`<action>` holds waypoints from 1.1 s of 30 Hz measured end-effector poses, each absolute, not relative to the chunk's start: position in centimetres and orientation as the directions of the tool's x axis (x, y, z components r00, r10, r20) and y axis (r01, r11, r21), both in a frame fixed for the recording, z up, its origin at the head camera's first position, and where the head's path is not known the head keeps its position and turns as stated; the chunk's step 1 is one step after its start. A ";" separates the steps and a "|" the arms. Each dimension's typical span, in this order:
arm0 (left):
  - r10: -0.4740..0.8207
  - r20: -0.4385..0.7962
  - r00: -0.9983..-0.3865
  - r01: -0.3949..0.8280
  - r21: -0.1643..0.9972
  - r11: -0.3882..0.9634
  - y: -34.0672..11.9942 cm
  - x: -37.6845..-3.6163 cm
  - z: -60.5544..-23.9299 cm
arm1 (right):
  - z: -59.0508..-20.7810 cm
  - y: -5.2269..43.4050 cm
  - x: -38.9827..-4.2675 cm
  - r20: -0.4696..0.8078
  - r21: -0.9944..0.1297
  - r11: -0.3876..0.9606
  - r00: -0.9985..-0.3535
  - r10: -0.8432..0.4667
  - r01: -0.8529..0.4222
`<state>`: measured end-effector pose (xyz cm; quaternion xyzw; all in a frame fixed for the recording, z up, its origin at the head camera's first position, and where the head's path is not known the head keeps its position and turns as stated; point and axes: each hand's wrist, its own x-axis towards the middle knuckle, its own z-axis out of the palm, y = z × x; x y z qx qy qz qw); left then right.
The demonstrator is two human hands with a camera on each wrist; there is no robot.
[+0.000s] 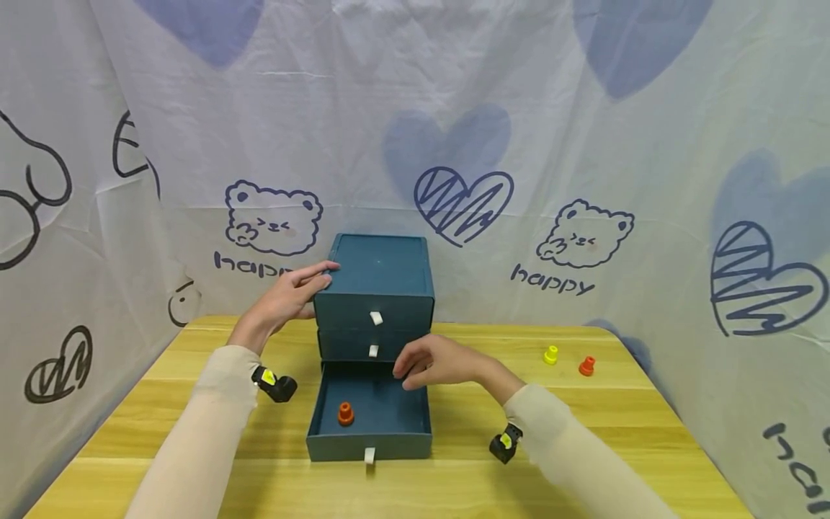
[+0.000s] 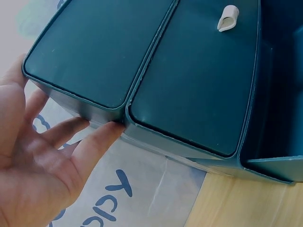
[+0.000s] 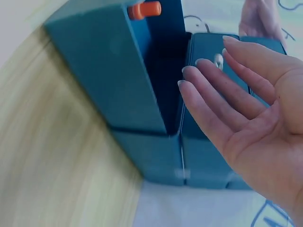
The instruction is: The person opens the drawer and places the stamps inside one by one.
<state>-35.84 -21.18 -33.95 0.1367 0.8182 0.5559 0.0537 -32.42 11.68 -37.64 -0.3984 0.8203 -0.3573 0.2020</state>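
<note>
A dark teal three-drawer box (image 1: 382,265) stands on the table with its bottom drawer (image 1: 337,448) pulled out. Inside that drawer, toward the front left, sits a small orange cone-like peg (image 1: 346,414). My left hand (image 1: 280,301) rests against the box's left side near the top, its extended fingertips (image 2: 106,135) touching the side wall. Over the right part of the open drawer hovers my right hand (image 1: 444,360), fingers loosely bent with nothing between them. The middle drawer's white pull tab (image 3: 218,61) shows behind its fingers in the right wrist view. The upper two drawers are closed.
On the table's right side stand a yellow peg (image 1: 550,355) and a red-orange peg (image 1: 586,366), a short way apart. A printed white cloth (image 1: 363,144) hangs behind the wooden table (image 1: 493,476) and along its sides.
</note>
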 end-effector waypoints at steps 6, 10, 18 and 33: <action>0.287 0.080 -0.955 0.179 0.923 0.340 -21.1 -35.8 -33.9 | -37.8 14.9 -32.6 -0.041 -0.750 0.449 -0.643 -0.765 -0.486; 0.275 0.087 -0.957 0.180 0.924 0.336 -21.0 -35.8 -33.8 | -38.1 17.4 -32.8 -0.027 -0.741 0.463 -0.667 -0.745 -0.487; 0.286 0.086 -0.954 0.188 0.916 0.354 -21.1 -35.6 -33.4 | -38.4 22.0 -33.1 -0.037 -0.741 0.514 -0.738 -0.674 -0.433; 0.417 0.062 -0.907 0.182 0.950 0.255 -22.1 -36.1 -32.6 | -40.0 29.1 -35.2 -0.043 -0.774 0.544 -0.831 -0.555 -0.323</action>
